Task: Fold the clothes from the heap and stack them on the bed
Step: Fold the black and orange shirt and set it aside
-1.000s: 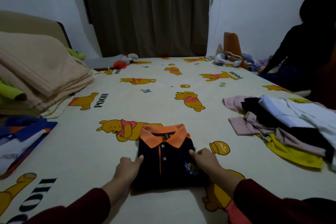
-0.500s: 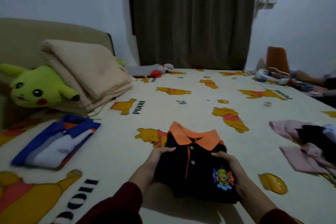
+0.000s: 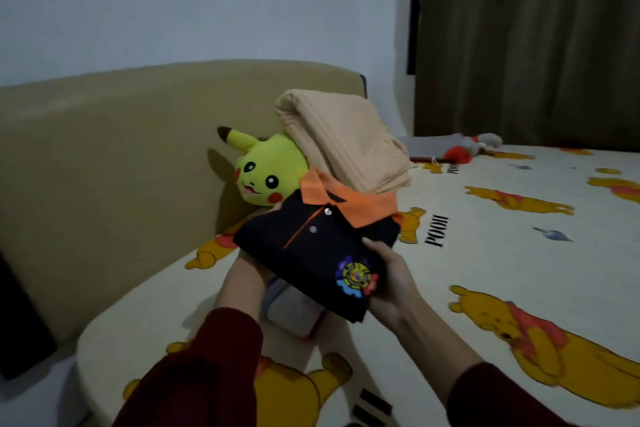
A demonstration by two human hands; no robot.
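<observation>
A folded black polo shirt (image 3: 322, 246) with an orange collar hangs tilted above the bed (image 3: 485, 253), carried between both hands. My right hand (image 3: 391, 277) grips its right edge, thumb on top beside the round badge. My left hand (image 3: 247, 265) reaches under its left side, and its fingers are hidden by the cloth. Directly below the polo lies another folded garment (image 3: 291, 312), of which only a grey and white corner shows. The heap of clothes is out of view.
A yellow plush toy (image 3: 266, 177) leans on the tan headboard (image 3: 104, 166), with a folded beige blanket (image 3: 343, 149) on it. A small grey and red plush (image 3: 474, 147) lies far off by the dark curtain (image 3: 519, 45). The bed's corner edge (image 3: 104, 333) is close on the left.
Both hands have lifted the black polo off the sheet and carried it left toward the headboard, over the folded garment. My view has swung left, and the heap has left the frame.
</observation>
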